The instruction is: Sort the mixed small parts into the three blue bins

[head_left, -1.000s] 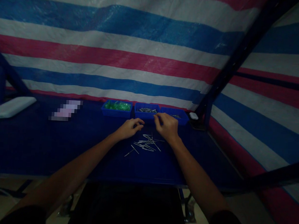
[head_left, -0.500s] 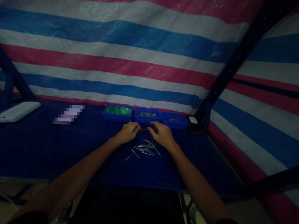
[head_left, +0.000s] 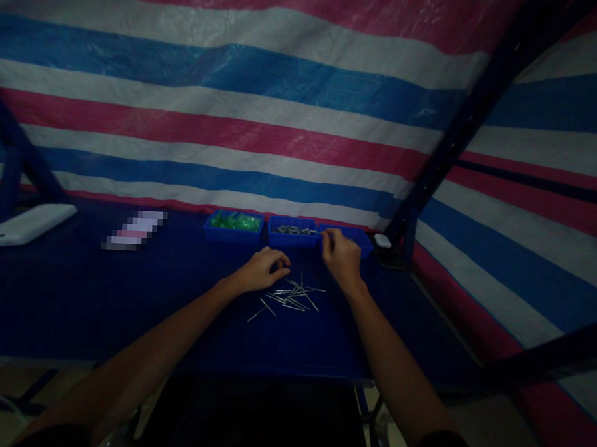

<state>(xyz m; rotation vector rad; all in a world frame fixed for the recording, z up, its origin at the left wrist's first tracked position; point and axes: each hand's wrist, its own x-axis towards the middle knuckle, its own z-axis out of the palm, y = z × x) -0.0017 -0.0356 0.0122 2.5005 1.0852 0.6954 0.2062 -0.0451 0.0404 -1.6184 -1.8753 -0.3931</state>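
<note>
Right hand [head_left: 341,256]: now apart from our left, by the right bin [head_left: 366,247], pinching a pin [head_left: 315,232]; our two-handed hold is over.
Left hand [head_left: 263,270]: loosely open, seemingly empty.
Pins [head_left: 295,296]: scattered on our surface [head_left: 292,350], near the left hand.

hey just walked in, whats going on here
The right hand seems to pinch a thin metal rod by the middle bin. The left hand, beside a loose pile of rods on the table, shows nothing in its grasp. Green pieces fill the left bin.
</note>
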